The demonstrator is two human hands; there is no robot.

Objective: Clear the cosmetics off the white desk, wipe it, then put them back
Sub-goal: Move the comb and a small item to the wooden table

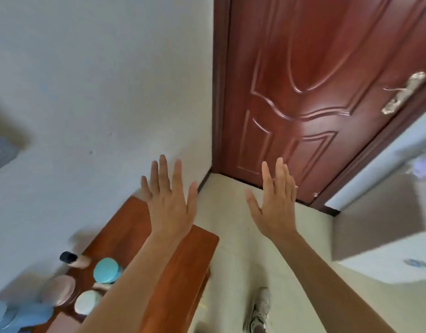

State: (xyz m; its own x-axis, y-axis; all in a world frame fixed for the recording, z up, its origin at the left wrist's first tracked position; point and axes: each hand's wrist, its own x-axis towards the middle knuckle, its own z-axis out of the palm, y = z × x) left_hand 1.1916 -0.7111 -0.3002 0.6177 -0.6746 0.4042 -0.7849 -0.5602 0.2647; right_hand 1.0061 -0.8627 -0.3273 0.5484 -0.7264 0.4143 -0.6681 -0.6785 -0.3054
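My left hand [170, 200] and my right hand [274, 200] are both raised in front of me, fingers straight and spread, holding nothing. Below my left forearm, several cosmetics stand on a reddish-brown wooden surface [183, 260]: a turquoise round lid [105, 270], a pale green-white round jar [87, 302], a pinkish round compact [59, 289] and a black-capped pink tube [73, 259]. A blurred light-blue thing [17, 313] lies at the bottom left corner. A white surface with a small blue mark [399, 263] shows at the right edge.
A shut red-brown door [315, 92] with a metal lever handle [404, 92] stands ahead. A white wall [99, 92] fills the left. The floor is pale tile [243, 236], and a white shoe [260, 308] shows at the bottom.
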